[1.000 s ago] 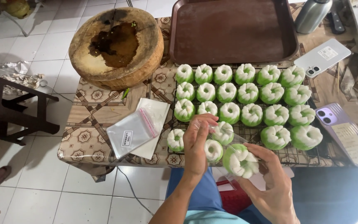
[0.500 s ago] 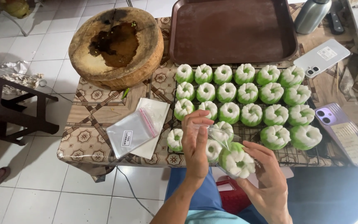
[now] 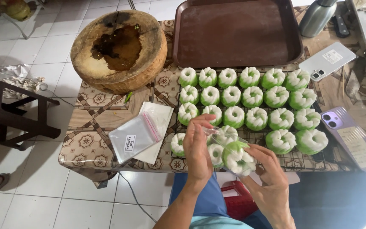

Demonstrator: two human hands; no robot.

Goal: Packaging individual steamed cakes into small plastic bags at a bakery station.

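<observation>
I saw the left hand [image 3: 198,148] raised upright at the near edge of the table [image 3: 98,114], its fingers pinching the top edge of a clear plastic bag [image 3: 223,142], so its grip was closed on the bag. The right hand [image 3: 267,178] cupped a green-and-white steamed cake [image 3: 238,157] from below, fingers clenched around it at the mouth of that bag; whether the cake sat fully inside the plastic I could not tell. More cakes of the same kind [image 3: 250,95] stood in rows on a wire cooling rack [image 3: 295,159] just beyond the hands, and one lay just to the left of the left hand, beside it. To the left of the rack lay a flat stack of empty zip bags [image 3: 138,133] on the patterned tablecloth. Behind them sat a thick round wooden chopping block [image 3: 119,51], and an empty brown tray [image 3: 238,32] lay beyond the rack. A white phone [image 3: 327,61] and a purple phone [image 3: 348,135] lay on the right side, with a metal flask [image 3: 316,17] at the far corner.
</observation>
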